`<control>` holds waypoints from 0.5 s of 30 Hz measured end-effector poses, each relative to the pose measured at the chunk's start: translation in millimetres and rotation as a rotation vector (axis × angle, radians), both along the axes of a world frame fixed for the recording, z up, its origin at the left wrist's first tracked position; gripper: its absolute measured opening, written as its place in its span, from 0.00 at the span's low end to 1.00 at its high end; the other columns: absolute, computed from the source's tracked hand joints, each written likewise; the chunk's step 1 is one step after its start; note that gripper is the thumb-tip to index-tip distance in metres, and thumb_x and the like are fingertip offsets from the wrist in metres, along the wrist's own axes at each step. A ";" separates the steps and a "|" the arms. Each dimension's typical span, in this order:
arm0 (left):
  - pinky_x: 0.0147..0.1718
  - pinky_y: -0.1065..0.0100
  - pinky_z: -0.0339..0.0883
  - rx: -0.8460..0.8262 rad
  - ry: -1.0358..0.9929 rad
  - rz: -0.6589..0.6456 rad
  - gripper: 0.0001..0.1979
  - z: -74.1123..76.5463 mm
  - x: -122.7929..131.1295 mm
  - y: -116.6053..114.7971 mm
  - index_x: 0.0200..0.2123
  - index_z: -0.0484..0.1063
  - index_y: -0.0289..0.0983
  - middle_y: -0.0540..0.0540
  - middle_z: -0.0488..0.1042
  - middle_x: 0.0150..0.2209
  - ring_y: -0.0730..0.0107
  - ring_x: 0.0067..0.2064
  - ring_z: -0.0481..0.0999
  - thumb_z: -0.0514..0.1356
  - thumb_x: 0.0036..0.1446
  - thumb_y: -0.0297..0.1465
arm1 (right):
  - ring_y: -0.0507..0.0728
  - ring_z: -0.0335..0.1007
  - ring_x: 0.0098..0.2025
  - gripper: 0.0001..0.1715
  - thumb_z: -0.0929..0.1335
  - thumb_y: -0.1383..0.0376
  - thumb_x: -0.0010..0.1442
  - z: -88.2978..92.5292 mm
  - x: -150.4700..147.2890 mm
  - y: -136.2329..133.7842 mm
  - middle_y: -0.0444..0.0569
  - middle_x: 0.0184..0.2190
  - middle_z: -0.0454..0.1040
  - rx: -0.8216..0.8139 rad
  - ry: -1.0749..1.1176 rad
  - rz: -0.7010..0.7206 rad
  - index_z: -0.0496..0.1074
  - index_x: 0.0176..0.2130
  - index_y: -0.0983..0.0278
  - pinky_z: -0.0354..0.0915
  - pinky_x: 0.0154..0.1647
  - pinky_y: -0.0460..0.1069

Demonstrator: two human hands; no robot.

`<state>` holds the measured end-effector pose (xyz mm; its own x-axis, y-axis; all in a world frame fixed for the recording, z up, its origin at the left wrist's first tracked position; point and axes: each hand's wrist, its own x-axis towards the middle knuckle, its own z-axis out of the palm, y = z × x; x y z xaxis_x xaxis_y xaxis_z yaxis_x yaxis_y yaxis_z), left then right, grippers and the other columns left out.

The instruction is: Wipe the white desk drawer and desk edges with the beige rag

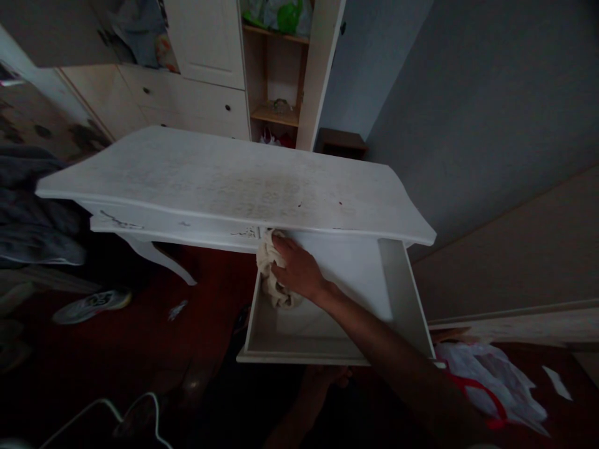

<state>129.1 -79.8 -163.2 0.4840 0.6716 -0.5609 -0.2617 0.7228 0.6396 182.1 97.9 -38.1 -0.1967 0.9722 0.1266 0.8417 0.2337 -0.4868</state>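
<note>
- Fingers (283, 244) of the right hand (302, 271) are bent around a bunched cream cloth (265, 265) and hold it, with the thumb side lower on the same cloth.
- This cloth is at the left side of the open drawer (405, 287); its upper part lies over the side wall, close to the desk (187, 165), and its lower part hangs inside.
- The right forearm comes from the lower right and passes above the front panel of the drawer and its white bottom.
- The left hand (334, 376) is below the front panel, in deep shadow; I cannot tell if its fingers are wide or narrow, or if they touch the drawer.
- The drawer is pulled out from the right part of the desk front.
- The desk is white, with a curved edge and bent legs; grey-brown smudges spread over the middle of its top, and two small specks lie to their right.
- Behind the desk stands a white cabinet (201, 100), with one door open and a bright green bag (289, 17) on its upper shelf.
- A pale shoe (93, 305) is on the dark red floor (210, 293) at left; a plastic bag (491, 380) with red handle lies at right.
</note>
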 end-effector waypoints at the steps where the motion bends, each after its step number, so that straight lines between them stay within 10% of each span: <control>1: 0.33 0.65 0.68 0.003 0.001 -0.003 0.27 1.3 -0.4 0.1 0.28 0.79 0.32 0.40 0.79 0.27 0.65 0.28 0.74 0.72 0.32 0.50 | 0.62 0.60 0.61 0.35 0.65 0.64 0.61 0.3 -5.5 -1.8 0.56 0.62 0.62 0.016 -0.028 0.022 0.57 0.65 0.64 0.61 0.60 0.56; 15: 0.39 0.62 0.68 0.089 0.046 -0.020 0.14 -7.3 -1.9 -3.3 0.22 0.76 0.35 0.43 0.78 0.27 0.62 0.32 0.75 0.68 0.42 0.41 | 0.62 0.70 0.51 0.30 0.67 0.68 0.57 18.0 -4.7 -83.2 0.54 0.57 0.67 -0.181 -0.201 0.691 0.67 0.59 0.55 0.67 0.46 0.54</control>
